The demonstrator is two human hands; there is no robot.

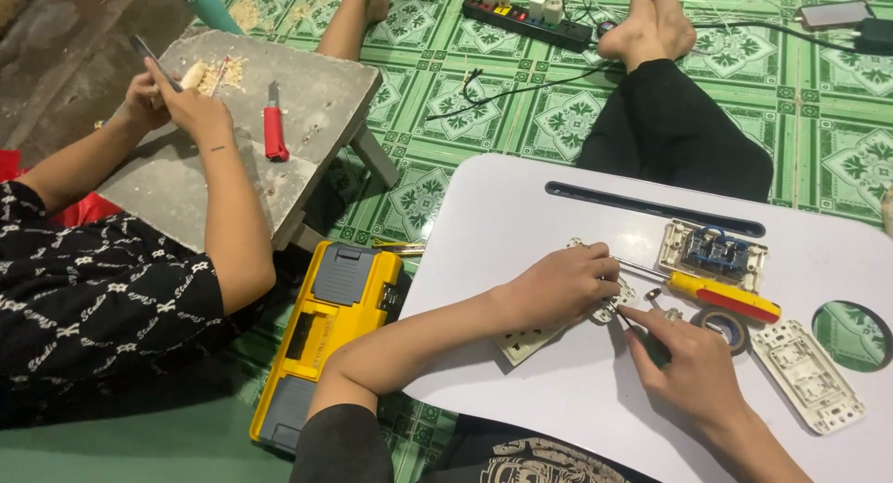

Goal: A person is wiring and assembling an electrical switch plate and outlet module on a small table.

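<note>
My left hand (561,286) presses down on a cream socket plate (524,342) lying on the white lap table (521,213). My right hand (690,367) pinches a thin tool or small part, its fingertip touching the plate's right end (616,306). Just right of my hands lie a yellow and red screwdriver (721,295) and a roll of dark tape (726,325). An opened switch module (713,253) with blue wiring sits beyond them. Another cream switch cover (807,375) rests at the right.
A yellow tool case (321,330) lies on the green patterned mat, left of the table. At the left another person's hands (177,102) carve a pale piece on a grey stool (298,102), with a red-handled knife (274,125) beside them. A power strip (526,18) and cables lie beyond.
</note>
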